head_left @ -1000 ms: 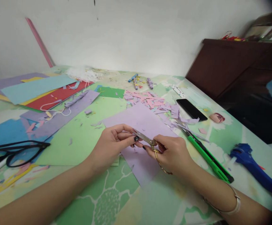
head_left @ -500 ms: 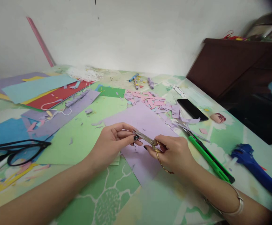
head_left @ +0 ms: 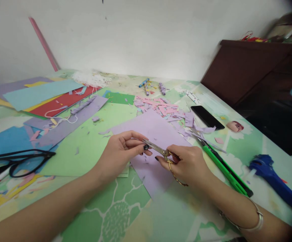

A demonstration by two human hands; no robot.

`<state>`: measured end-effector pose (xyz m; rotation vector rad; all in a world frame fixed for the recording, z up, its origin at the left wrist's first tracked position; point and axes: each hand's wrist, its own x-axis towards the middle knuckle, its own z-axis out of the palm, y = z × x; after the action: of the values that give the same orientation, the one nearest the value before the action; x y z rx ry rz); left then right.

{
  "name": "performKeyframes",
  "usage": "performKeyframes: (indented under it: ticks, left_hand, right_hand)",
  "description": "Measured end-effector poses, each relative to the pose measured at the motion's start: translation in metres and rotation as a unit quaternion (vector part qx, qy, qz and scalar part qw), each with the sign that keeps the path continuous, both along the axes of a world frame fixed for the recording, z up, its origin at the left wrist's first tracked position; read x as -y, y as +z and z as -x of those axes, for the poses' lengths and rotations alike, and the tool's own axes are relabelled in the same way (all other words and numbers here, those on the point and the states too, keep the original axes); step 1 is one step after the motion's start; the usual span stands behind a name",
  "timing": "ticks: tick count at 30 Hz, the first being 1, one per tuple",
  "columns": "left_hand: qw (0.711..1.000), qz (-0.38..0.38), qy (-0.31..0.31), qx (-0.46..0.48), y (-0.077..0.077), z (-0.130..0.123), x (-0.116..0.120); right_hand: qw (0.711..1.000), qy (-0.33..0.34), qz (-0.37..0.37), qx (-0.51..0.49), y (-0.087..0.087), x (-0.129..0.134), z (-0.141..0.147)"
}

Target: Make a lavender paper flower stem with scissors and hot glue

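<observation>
My right hand (head_left: 186,163) is wrapped round the handles of a pair of scissors (head_left: 158,149) with gold-coloured loops, whose blades point left. The blade tips reach the fingertips of my left hand (head_left: 127,148). Its thumb and fingers are pinched together, and whatever they grip is too small to make out. Both hands are above a purple sheet (head_left: 158,126) with small scraps on it. Beside it on the left is a light green sheet (head_left: 78,151). Pink and purple cut strips (head_left: 161,107) are heaped behind the purple sheet.
Right of my hands are a phone (head_left: 207,117), a green cutter knife (head_left: 225,169) and a blue tool (head_left: 274,179). Glasses (head_left: 32,163), coloured sheets (head_left: 40,94) and white string (head_left: 90,79) are on the left. Small rolled papers (head_left: 162,88) stand at the back.
</observation>
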<state>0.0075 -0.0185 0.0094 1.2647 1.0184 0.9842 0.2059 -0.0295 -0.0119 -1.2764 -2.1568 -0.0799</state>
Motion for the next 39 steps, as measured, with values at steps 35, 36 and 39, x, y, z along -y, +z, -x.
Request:
performKeyframes:
  ticks: [35, 36, 39]
  left_hand:
    - [1.000, 0.010, -0.018, -0.016, 0.0026, -0.0010, 0.0012]
    - [1.000, 0.009, -0.017, -0.021, 0.0028, -0.0011, 0.0012]
    - [0.999, 0.003, -0.013, -0.039, 0.0032, -0.0010, 0.0014]
  right_hand:
    - [1.000, 0.009, 0.010, 0.020, 0.0051, 0.0019, 0.0001]
    - [1.000, 0.010, 0.014, 0.021, 0.0056, 0.0018, 0.0001]
    - [0.999, 0.012, 0.030, 0.024, 0.0065, 0.0011, -0.0003]
